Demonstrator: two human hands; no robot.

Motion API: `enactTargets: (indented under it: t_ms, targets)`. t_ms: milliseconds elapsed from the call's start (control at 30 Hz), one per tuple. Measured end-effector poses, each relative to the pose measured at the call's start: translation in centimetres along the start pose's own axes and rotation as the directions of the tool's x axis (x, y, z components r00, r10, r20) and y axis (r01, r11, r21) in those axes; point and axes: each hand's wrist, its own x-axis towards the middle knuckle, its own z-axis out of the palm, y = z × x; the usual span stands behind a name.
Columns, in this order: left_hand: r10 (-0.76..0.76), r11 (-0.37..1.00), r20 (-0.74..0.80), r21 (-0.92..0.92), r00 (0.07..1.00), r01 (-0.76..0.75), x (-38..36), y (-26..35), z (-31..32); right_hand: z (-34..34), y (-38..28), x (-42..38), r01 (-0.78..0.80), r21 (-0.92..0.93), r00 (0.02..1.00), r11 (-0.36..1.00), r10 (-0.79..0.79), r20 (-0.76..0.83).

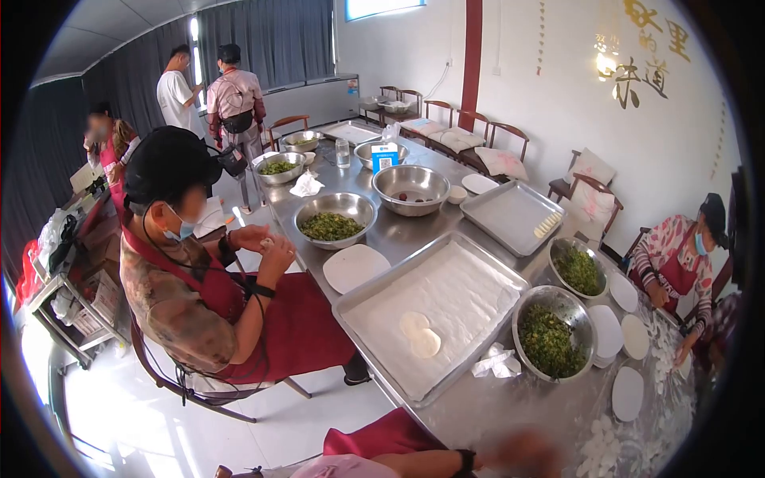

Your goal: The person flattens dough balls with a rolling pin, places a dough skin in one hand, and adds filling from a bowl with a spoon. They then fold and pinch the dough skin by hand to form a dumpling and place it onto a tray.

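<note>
My left hand (522, 454) is at the bottom edge, past a black wristband, and blurred, so neither its fingers nor anything in them can be made out. My right hand is out of view. Above my left hand, on the steel table (490, 410), lies a crumpled white tissue (496, 362). Beside the tissue stands a steel bowl (591, 334) of chopped green filling (550, 341). A large metal tray (358, 315), lined with pale paper, carries two overlapping round dough wrappers (425, 342).
A seated co-worker (183, 303) at the left pinches a small pale piece. Another co-worker (673, 255) works at the floured right end. White plates (628, 394), more filling bowls (336, 239) and a second tray (494, 219) with small pale pieces stand on the table.
</note>
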Motion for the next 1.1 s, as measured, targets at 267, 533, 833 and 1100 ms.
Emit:
enactTargets:
  t_ms: [267,533,833,1100]
  targets:
    - [0.147,0.982,-0.083,-0.108,0.986,-0.155,-1.5,5.2,-2.0,-0.9,-5.2,-0.4,0.068,0.056,0.998,0.996,-0.067,-0.008]
    - [0.082,0.997,0.099,0.005,0.992,-0.083,-0.1,-2.3,0.9,-3.6,-9.1,-1.4,-0.075,0.039,0.981,0.996,0.067,0.183]
    - [0.392,0.894,0.067,0.208,0.918,-0.397,-4.1,2.5,-2.9,1.9,0.3,2.4,0.094,-0.149,0.993,0.984,-0.104,-0.058]
    - [-0.009,0.996,0.169,-0.089,0.986,0.025,0.7,4.6,-3.4,-1.6,0.0,-1.4,-0.178,0.073,0.982,0.981,0.181,-0.044]
